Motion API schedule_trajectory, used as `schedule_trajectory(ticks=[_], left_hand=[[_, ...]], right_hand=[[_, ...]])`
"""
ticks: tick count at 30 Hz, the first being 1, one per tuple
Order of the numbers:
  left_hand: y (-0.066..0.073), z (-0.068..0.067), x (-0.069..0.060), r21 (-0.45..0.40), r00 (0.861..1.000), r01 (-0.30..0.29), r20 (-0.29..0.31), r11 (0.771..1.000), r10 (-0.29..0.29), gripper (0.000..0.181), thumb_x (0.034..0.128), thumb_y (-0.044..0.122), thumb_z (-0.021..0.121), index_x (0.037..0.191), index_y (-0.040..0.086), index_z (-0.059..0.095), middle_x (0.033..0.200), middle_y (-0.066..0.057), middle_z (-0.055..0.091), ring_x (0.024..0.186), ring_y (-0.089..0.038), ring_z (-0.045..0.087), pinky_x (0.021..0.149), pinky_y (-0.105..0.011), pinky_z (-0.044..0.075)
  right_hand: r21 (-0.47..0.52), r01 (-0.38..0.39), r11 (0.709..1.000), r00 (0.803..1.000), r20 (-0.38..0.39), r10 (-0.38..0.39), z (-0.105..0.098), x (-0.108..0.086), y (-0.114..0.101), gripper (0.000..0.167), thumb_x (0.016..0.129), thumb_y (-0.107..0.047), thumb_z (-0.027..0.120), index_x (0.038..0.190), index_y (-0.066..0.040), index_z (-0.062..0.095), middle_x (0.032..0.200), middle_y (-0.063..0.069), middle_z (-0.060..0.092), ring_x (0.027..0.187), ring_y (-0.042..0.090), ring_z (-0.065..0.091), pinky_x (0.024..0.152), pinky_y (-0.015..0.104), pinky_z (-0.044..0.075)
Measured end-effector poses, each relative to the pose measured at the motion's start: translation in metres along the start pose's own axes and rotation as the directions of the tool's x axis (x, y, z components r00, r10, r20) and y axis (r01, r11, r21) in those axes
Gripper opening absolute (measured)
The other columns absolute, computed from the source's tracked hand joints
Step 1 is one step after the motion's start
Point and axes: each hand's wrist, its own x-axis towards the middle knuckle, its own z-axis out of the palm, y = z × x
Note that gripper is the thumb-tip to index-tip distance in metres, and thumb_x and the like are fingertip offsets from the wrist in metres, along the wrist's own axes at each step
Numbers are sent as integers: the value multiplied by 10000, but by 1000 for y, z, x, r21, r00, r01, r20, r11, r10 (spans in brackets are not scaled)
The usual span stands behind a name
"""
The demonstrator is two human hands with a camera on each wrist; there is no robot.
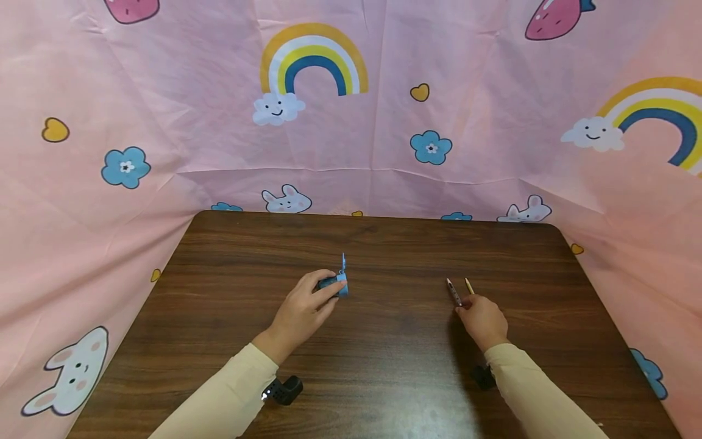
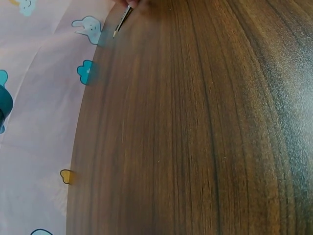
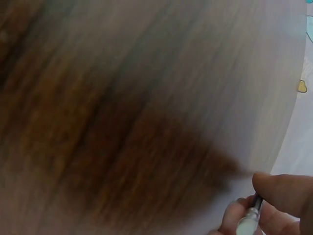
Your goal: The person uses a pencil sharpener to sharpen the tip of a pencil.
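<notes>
My left hand grips a small dark container with a blue top, just left of the table's middle. Its blue flip lid stands up. Over on the right, my right hand pinches a pencil with a dark patterned barrel, its tip pointing away from me. A yellowish pencil sticks out past the same hand; how it is held is hidden. The right wrist view shows a pencil's white end and metal band between thumb and fingers.
Both hands are over a dark brown wood-grain table. A pink cloth printed with rainbows, flowers and rabbits hangs behind it and along both sides. A dark teal rounded thing shows at the left wrist view's edge.
</notes>
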Motion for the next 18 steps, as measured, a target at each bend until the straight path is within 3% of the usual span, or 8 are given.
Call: schedule_trajectory(ticks=[10,18], left_hand=[[1,1,1,-9,1000,6,-8,1000,-6,388,711,-36,821,1078,57,737,1120,-166,586,1013,-309,608,788,-403,570],[0,3,0,-16,1000,16,-21,1000,-17,408,694,-65,821,1073,55,734,1114,-158,588,1002,-308,612,786,-411,569]], right_hand=[[20,-6,1000,1000,-22,6,4,3,3,246,874,-181,657,1032,1,706,958,214,694,767,353,640,594,485,482],[9,-11,1000,1000,11,11,3,4,1,252,880,-177,655,1045,7,704,938,203,698,743,326,640,581,468,489]])
